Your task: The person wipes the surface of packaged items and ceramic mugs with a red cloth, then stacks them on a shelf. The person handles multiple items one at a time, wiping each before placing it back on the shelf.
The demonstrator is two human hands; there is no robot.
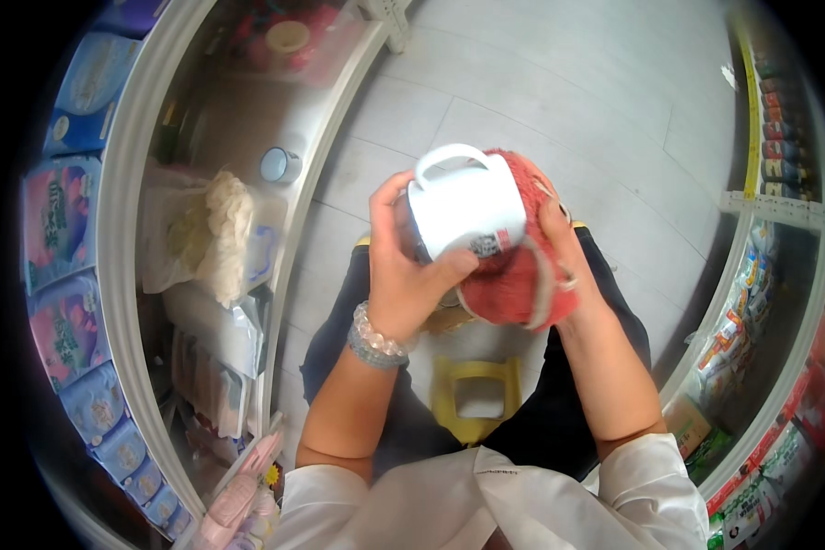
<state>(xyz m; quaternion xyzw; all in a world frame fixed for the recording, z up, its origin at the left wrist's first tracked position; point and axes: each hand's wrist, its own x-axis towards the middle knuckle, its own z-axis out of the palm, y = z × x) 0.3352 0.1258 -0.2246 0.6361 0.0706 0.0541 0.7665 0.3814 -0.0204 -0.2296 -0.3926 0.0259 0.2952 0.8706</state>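
A white enamel mug (467, 206) with a dark rim and a printed mark is held tilted on its side in front of me, its handle toward the top of the view. My left hand (412, 254) grips it at the rim end, thumb on its wall. A red cloth (515, 289) with pale edging hangs from my right hand (564, 240), which presses it against the mug's base end. The cloth and mug hide some of my right fingers.
On the left shelf (337, 117) stand a small enamel cup (280, 165), a cream cloth bundle (228, 227) in a clear container and several packages. A yellow plastic stool (478, 399) is between my legs. Shelves of bottles (780, 151) and packets (729, 330) line the right side.
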